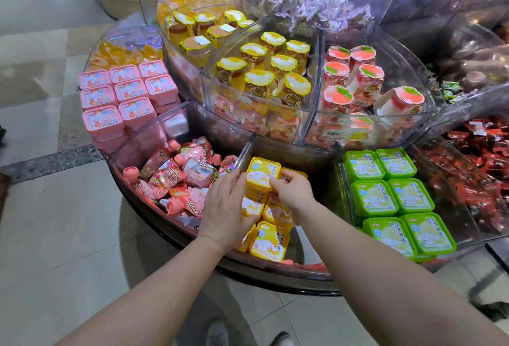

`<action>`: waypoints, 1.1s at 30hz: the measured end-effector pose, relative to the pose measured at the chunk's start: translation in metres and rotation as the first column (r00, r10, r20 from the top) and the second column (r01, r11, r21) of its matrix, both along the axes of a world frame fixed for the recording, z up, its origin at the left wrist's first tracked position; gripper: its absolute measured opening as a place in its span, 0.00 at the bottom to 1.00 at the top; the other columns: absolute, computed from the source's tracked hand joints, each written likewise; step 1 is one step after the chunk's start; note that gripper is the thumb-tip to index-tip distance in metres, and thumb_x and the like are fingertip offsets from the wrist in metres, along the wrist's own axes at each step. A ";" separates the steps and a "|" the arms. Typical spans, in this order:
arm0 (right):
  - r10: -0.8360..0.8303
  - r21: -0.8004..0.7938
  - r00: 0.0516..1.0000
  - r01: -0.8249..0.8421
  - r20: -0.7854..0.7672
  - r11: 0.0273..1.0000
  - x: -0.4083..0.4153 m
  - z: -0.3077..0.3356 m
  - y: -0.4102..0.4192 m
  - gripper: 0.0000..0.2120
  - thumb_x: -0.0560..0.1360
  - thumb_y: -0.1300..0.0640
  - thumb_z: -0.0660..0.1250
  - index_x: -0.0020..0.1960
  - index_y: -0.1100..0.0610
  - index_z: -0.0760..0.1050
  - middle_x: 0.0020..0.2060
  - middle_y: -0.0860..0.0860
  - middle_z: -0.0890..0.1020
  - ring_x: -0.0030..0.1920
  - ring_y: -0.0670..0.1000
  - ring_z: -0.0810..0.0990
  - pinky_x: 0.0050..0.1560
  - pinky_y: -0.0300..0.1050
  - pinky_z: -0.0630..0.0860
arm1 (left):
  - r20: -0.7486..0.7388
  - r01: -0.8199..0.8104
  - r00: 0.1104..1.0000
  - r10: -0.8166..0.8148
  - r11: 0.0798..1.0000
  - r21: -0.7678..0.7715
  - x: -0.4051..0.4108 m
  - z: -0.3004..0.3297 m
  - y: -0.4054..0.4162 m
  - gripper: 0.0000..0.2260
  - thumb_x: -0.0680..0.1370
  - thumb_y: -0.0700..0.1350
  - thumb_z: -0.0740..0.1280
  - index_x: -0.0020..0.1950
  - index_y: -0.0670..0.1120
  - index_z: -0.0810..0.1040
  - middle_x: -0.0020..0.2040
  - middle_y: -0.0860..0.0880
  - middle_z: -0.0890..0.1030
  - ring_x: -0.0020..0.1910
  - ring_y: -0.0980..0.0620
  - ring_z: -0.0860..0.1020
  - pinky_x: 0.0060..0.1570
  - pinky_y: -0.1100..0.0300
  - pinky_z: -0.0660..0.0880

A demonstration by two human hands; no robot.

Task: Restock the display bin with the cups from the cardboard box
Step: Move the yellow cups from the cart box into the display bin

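Several square yellow cups lie in the middle compartment of the round display bin (275, 277). One yellow cup (261, 172) stands on top of the pile at the back. My left hand (227, 205) is pressed flat against the left side of the stack, fingers together and touching that top cup. On the cup's right edge, my right hand (292, 190) grips with its fingers curled over. Another yellow cup (271, 241) lies at the front of the compartment. No cardboard box is in view.
Green cups (391, 197) fill the compartment to the right, pink pouches (179, 177) the one to the left, pink cups (124, 98) farther left. An upper tier of clear bins (308, 114) holds tall yellow and pink pudding cups. Tiled floor lies in front.
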State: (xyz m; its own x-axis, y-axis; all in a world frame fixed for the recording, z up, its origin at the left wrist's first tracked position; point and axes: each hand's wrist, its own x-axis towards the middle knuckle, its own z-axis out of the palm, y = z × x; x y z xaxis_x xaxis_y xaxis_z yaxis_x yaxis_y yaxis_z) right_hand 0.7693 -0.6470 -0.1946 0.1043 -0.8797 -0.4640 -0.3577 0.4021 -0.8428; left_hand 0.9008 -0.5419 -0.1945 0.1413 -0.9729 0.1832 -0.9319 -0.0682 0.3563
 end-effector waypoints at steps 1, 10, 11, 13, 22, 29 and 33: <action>-0.001 -0.014 1.000 0.001 -0.011 1.000 0.001 -0.001 -0.002 0.26 0.77 0.58 0.67 0.74 0.56 0.64 0.44 0.52 0.81 0.43 0.51 0.81 0.51 0.52 0.82 | -0.006 -0.010 1.000 0.010 1.000 0.016 0.001 -0.002 0.000 0.41 0.65 0.55 0.77 0.72 0.42 0.66 0.70 0.44 0.69 0.69 0.43 0.65 0.69 0.47 0.66; -0.090 -0.036 0.994 0.088 -0.059 0.995 0.013 -0.007 -0.014 0.30 0.75 0.61 0.69 0.74 0.51 0.63 0.51 0.50 0.80 0.52 0.52 0.81 0.53 0.52 0.81 | 0.008 0.003 1.000 -0.003 1.000 0.021 0.008 -0.015 0.001 0.40 0.66 0.55 0.77 0.72 0.40 0.66 0.72 0.44 0.67 0.71 0.45 0.63 0.72 0.54 0.56; -0.097 -0.031 0.993 0.095 -0.061 0.995 0.014 -0.007 -0.014 0.30 0.75 0.61 0.69 0.74 0.51 0.63 0.52 0.50 0.80 0.52 0.51 0.81 0.54 0.53 0.81 | 0.014 0.003 1.000 -0.003 1.000 0.024 0.008 -0.015 0.001 0.40 0.66 0.55 0.76 0.72 0.41 0.66 0.72 0.44 0.67 0.72 0.45 0.62 0.72 0.54 0.55; -0.108 -0.034 0.992 0.106 -0.066 0.994 0.016 -0.006 -0.014 0.29 0.76 0.61 0.69 0.74 0.51 0.63 0.53 0.51 0.79 0.53 0.51 0.80 0.54 0.53 0.81 | 0.021 0.004 1.000 -0.005 1.000 0.022 0.008 -0.015 0.001 0.40 0.68 0.56 0.75 0.73 0.41 0.65 0.73 0.45 0.66 0.72 0.45 0.62 0.72 0.55 0.53; -0.071 -0.020 0.995 0.070 -0.069 0.997 0.010 0.006 -0.003 0.30 0.77 0.61 0.67 0.75 0.53 0.61 0.60 0.53 0.79 0.58 0.53 0.79 0.60 0.53 0.78 | 0.000 0.023 1.000 -0.023 1.000 0.022 0.009 -0.018 0.001 0.39 0.69 0.55 0.74 0.73 0.40 0.64 0.74 0.44 0.64 0.73 0.44 0.60 0.74 0.51 0.58; -0.019 -0.151 0.971 -0.018 -0.240 0.988 -0.014 0.023 0.018 0.23 0.76 0.57 0.67 0.70 0.52 0.69 0.59 0.52 0.79 0.52 0.51 0.79 0.53 0.49 0.79 | -0.058 -0.004 0.998 0.006 0.999 0.043 0.004 -0.005 0.001 0.37 0.74 0.56 0.69 0.76 0.43 0.57 0.76 0.47 0.58 0.75 0.47 0.54 0.74 0.54 0.51; 0.063 -0.246 0.918 -0.170 -0.392 0.954 -0.039 0.039 0.025 0.22 0.77 0.53 0.67 0.70 0.53 0.70 0.61 0.52 0.79 0.58 0.52 0.77 0.55 0.44 0.72 | 0.007 -0.088 0.996 0.088 0.996 0.016 -0.008 0.004 -0.008 0.30 0.71 0.56 0.71 0.69 0.45 0.69 0.70 0.44 0.68 0.69 0.43 0.64 0.70 0.46 0.59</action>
